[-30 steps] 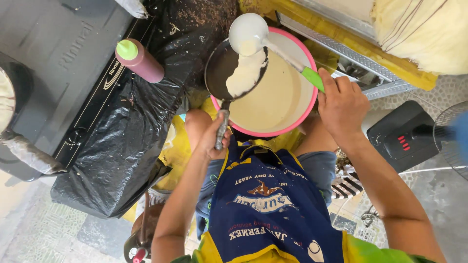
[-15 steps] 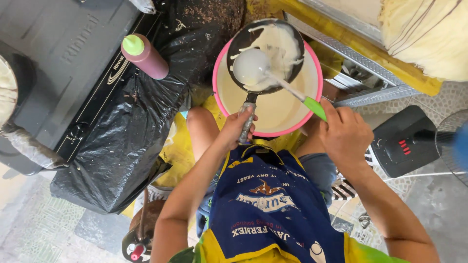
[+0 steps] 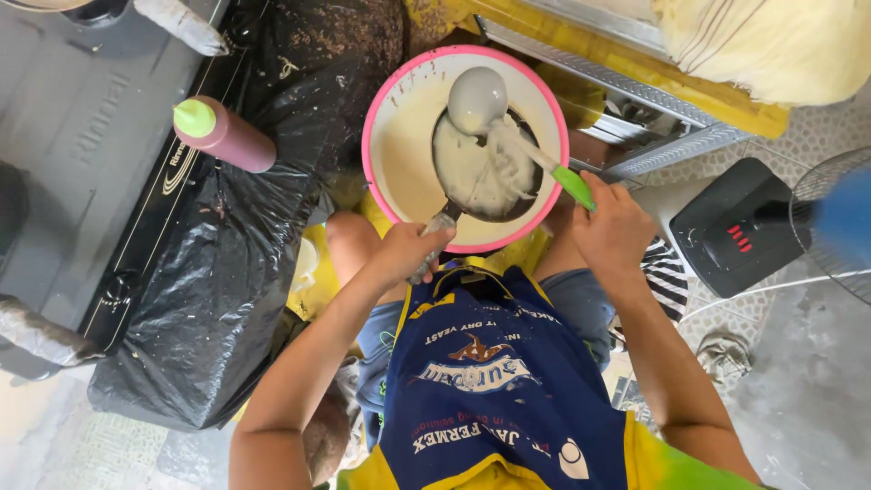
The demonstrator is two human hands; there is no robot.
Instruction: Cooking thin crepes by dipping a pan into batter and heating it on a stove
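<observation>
1. Pan [image 3: 490, 172]: small, dark and round, held over the bowl [image 3: 399, 136], inside its rim toward 3 o'clock. Pale batter [image 3: 476, 168] covers most of the pan floor; a dark strip shows along the edge at 4 o'clock. The metal handle runs toward 7 o'clock and crosses the bowl rim.
2. Left hand [image 3: 408, 254]: clenched around the pan handle, just outside the bowl rim at 6 o'clock.
3. Ladle [image 3: 478, 98]: white cup coated in batter, above the pan's 12 o'clock edge. The shaft slants toward 4 o'clock across the pan and ends in a green grip.
4. Right hand [image 3: 617, 231]: fingers closed on the green grip, at 4 o'clock from the bowl, just beyond its rim.
5. Bowl: round, pink-rimmed, holding pale batter, which is visible mainly on the 9 o'clock side of the pan. It rests in front of the person's knees.
6. Apron [image 3: 490, 381]: blue with yellow trim, at 6 o'clock from the bowl, covering the lap.
7. Bottle [image 3: 222, 136]: maroon with a green cap, lying tilted at 9 o'clock from the bowl, well apart from it, on the black plastic sheet [image 3: 209, 290].
8. Stove [image 3: 82, 163]: grey with a black panel, at 9 o'clock beyond the bottle; the sheet drapes over its near edge.
9. Fan [image 3: 753, 227]: black base with red buttons at 3 o'clock from the right hand, near it; the blurred cage lies farther toward 3 o'clock.
</observation>
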